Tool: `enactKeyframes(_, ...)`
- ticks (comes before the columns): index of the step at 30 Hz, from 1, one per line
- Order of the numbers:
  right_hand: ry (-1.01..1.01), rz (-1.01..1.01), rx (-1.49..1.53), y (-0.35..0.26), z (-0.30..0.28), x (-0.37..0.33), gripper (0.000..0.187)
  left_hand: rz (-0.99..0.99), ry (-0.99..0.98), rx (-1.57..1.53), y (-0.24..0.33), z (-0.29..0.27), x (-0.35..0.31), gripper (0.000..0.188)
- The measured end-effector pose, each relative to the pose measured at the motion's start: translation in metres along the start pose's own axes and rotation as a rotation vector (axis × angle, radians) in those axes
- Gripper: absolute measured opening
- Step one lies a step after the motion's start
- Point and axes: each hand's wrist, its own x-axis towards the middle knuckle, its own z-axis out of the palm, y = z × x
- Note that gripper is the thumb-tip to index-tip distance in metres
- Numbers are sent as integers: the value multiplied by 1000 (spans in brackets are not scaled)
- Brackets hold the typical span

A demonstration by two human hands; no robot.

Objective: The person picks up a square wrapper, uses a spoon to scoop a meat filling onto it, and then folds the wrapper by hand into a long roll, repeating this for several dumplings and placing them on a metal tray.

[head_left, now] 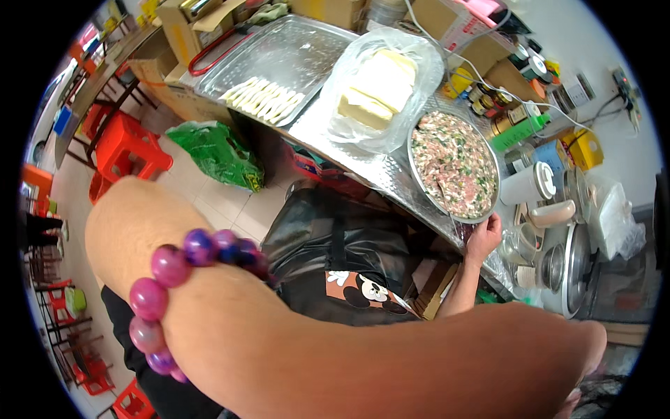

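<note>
My right hand point(486, 236) has its fingers curled round the near rim of a metal bowl point(498, 178). Filling the bowl is minced meat point(453, 164) flecked with green. Across the foreground, very close, lies my raised left arm, wearing a bracelet of pink and purple beads point(148, 299). The left hand point(530, 356) looks huge at the lower right, its fingers mostly cut off or hidden. Left of the bowl, pale yellow stacked slabs point(380, 84) rest in a clear plastic bag point(342, 133). A metal tray point(279, 52) carries a row of pale dough pieces point(262, 98).
Jars and bottles crowd the right side, among them a green bottle point(520, 133) and a white lidded tub point(527, 183). Cables point(481, 73) hang over the table's back. A green bag point(220, 155) lies on the floor near red stools point(125, 143).
</note>
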Motion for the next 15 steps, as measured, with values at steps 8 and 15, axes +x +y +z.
enactKeyframes(8, -14, -38, -53, 4, 1, 3, 13, 15, 26, 14, 4, -2, -3, 20)
enactKeyframes(15, -14, -19, -59, 8, 1, 2, 13, -107, 169, 161, 31, -20, -10, 18)
